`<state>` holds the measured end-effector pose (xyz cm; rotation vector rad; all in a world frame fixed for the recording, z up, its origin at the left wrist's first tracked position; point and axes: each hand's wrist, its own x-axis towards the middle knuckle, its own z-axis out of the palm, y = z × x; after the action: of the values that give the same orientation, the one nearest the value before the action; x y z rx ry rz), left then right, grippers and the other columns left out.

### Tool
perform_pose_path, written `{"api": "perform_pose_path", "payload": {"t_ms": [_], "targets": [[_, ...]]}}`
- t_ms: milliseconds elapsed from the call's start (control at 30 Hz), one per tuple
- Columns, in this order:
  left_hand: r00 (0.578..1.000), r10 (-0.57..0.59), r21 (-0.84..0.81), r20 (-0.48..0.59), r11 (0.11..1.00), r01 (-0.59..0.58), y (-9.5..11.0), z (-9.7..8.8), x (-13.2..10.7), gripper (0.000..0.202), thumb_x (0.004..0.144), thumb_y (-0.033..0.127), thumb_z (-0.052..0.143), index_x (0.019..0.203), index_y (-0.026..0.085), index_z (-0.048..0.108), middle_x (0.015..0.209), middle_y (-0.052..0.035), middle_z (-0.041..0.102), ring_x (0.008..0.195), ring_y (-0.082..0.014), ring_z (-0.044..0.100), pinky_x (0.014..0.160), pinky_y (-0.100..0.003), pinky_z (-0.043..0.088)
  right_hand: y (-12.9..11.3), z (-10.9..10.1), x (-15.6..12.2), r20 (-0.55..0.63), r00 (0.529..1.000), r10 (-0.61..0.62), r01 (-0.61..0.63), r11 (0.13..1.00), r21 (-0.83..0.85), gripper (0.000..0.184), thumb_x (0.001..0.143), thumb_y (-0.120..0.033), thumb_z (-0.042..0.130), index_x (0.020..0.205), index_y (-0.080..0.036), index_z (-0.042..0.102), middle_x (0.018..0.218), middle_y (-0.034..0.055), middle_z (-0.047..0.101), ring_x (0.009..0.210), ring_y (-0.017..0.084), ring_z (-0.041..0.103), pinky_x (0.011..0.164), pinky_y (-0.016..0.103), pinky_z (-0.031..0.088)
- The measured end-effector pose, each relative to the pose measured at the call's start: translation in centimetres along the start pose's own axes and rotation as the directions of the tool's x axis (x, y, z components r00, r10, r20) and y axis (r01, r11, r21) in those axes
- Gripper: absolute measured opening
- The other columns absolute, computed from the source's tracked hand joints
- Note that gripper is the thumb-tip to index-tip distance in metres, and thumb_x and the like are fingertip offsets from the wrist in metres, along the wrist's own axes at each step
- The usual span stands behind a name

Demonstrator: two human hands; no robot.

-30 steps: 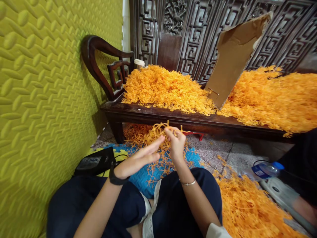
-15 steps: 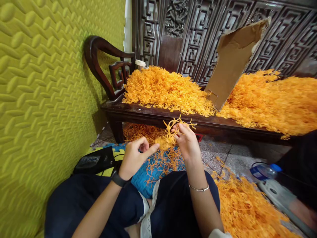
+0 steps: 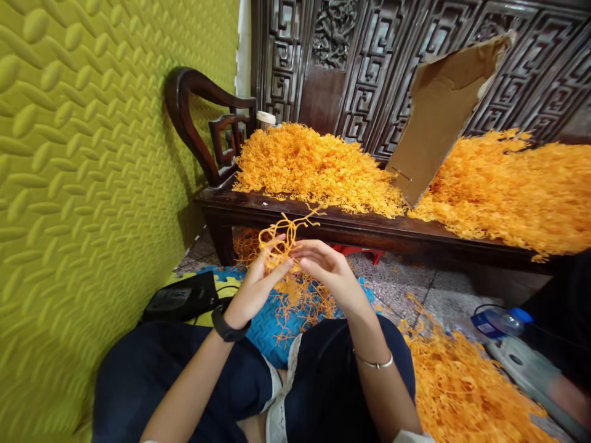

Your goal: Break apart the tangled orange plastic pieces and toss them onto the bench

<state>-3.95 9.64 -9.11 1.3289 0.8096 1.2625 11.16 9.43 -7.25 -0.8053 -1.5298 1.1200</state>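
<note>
In front of my knees I hold a small tangle of branching orange plastic strands (image 3: 286,232). My left hand (image 3: 257,288) grips it from the left, with the thumb in front and the fingers partly hidden behind the strands. My right hand (image 3: 333,275) is curled at the tangle's right side, its fingertips and thumb on the strand ends. Longer loose strands stick up above both hands. Below them, more orange strands (image 3: 307,301) lie on a blue foam mat (image 3: 265,344).
Heaped orange pieces (image 3: 314,166) cover a dark wooden bench (image 3: 295,212), parted by a cardboard sheet (image 3: 436,111). Another heap (image 3: 462,381) lies on the floor at right, beside a plastic bottle (image 3: 501,321) and another person's foot (image 3: 566,394). A yellow padded wall (image 3: 92,184) rises at left.
The tangle has moved left and passed from my right hand into my left hand's grip. My right hand has shifted left, close to my left.
</note>
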Motion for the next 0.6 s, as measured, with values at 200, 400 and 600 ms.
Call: {"api": "perform_pose_path", "payload": {"t_ms": [200, 400, 600], "targets": [[0.998, -0.005, -0.063, -0.065, 0.998, 0.000, -0.3, 0.1, -0.1, 0.049, 0.083, 0.039, 0.058, 0.128, 0.024, 0.050, 0.127, -0.0057, 0.058, 0.128, -0.0260, 0.041, 0.107, -0.038, 0.029, -0.2, -0.3, -0.4, -0.033, 0.987, -0.160, 0.134, 0.907, -0.398, 0.012, 0.074, -0.027, 0.069, 0.082, -0.020, 0.065, 0.087, 0.0030, 0.066, 0.086, 0.016, 0.060, 0.082, 0.032, 0.046], [0.997, -0.049, -0.273, -0.056, 0.961, 0.031, 0.9, -0.3, 0.2, 0.055, 0.082, 0.028, 0.058, 0.132, 0.013, 0.041, 0.079, -0.0065, 0.073, 0.077, -0.0220, 0.068, 0.077, -0.036, 0.050, -1.0, -2.5, -0.6, -0.106, 0.991, -0.083, 0.041, 0.938, -0.344, 0.012, 0.074, -0.028, 0.068, 0.078, -0.018, 0.063, 0.074, 0.0004, 0.062, 0.068, 0.012, 0.058, 0.066, 0.025, 0.046], [0.999, -0.041, -0.355, -0.020, 0.934, 0.031, 0.2, 0.7, -0.1, 0.036, 0.081, 0.028, 0.061, 0.114, 0.017, 0.050, 0.062, 0.0034, 0.059, 0.062, -0.0131, 0.059, 0.064, -0.026, 0.051, -0.8, -2.1, -0.7, -0.006, 0.998, -0.068, 0.062, 0.945, -0.320, 0.010, 0.083, -0.027, 0.058, 0.082, -0.018, 0.062, 0.078, 0.0013, 0.060, 0.073, 0.011, 0.056, 0.067, 0.023, 0.044]]}}
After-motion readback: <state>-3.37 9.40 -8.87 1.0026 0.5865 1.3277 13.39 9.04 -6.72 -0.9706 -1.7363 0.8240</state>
